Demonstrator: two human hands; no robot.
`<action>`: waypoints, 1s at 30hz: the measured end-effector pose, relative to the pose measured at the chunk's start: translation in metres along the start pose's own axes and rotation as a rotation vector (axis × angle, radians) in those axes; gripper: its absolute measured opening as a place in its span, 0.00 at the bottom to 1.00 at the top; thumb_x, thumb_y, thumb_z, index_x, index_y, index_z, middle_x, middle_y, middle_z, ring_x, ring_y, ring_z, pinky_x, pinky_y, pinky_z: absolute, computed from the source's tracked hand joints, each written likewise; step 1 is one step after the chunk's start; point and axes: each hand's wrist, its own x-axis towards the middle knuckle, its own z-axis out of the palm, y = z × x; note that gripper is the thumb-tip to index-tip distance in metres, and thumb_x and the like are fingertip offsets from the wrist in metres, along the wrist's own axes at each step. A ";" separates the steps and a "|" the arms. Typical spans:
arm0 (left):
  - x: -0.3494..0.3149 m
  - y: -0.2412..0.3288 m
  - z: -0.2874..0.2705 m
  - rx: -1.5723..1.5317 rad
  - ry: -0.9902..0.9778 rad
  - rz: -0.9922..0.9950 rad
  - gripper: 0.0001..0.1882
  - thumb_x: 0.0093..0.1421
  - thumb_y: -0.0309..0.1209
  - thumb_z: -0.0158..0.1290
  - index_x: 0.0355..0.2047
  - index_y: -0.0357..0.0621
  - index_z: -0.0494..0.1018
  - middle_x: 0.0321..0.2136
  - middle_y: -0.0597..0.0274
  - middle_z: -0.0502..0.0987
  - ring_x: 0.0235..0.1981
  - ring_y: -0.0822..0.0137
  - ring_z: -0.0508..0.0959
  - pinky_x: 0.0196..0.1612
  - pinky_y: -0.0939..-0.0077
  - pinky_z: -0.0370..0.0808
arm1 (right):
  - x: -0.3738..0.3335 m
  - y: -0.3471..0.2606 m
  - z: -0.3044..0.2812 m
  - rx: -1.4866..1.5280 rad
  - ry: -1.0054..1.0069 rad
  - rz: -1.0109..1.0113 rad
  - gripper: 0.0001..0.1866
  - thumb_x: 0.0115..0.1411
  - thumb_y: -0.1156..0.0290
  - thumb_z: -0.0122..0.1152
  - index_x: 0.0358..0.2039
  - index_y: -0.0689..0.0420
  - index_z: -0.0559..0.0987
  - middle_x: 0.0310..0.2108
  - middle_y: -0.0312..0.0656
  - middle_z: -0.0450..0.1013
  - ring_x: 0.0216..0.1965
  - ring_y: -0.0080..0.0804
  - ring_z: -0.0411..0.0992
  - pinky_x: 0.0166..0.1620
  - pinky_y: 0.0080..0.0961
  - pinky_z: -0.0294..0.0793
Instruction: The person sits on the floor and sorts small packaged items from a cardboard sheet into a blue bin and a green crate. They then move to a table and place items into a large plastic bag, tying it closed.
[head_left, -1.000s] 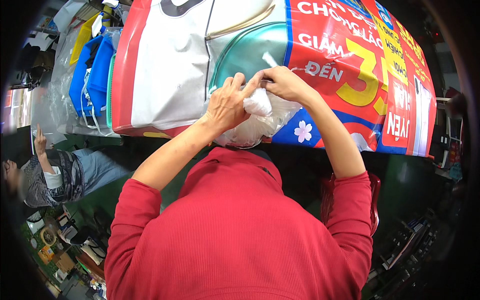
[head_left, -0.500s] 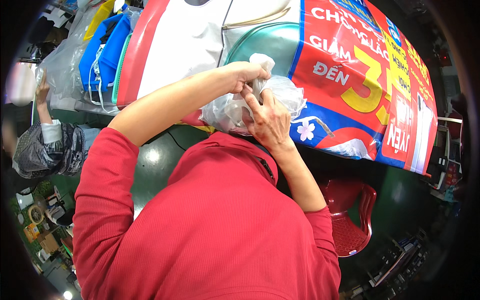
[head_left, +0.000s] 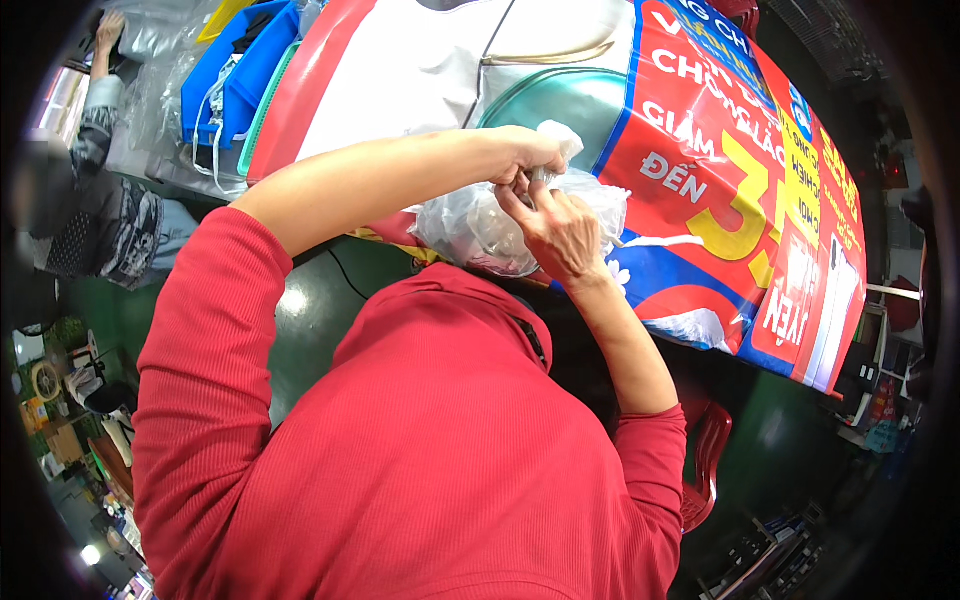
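A clear white plastic bag (head_left: 470,228) rests at the table's near edge, bulging, with contents I cannot make out through the film. My left hand (head_left: 522,155) is closed around the bag's gathered neck, and a tuft of plastic sticks up beyond the fingers. Just below it, my right hand (head_left: 562,232) pinches the same neck with thumb and fingertips. The fingers of both hands meet there and partly hide the grip. A thin whitish strip (head_left: 665,241) lies to the right of the bag on the printed sheet.
A red and blue printed sheet (head_left: 690,130) covers the table's right side. Behind the bag lies a round green lid-like shape (head_left: 560,105). Blue bin (head_left: 235,80) stands far left, near another person's arm (head_left: 100,95). A red plastic chair (head_left: 708,465) is below right.
The view has shifted, so the table sits slightly further right. Both hands stay on the bag's neck, with the right fingers closer to the left. The other person's arm has moved up and away.
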 end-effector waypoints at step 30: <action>-0.024 0.008 -0.005 0.694 -0.259 1.166 0.12 0.54 0.37 0.56 0.33 0.41 0.76 0.32 0.55 0.74 0.34 0.58 0.74 0.35 0.68 0.69 | 0.013 0.067 -0.043 1.222 -0.089 0.967 0.11 0.55 0.67 0.59 0.32 0.63 0.77 0.20 0.37 0.70 0.24 0.17 0.66 0.30 0.19 0.67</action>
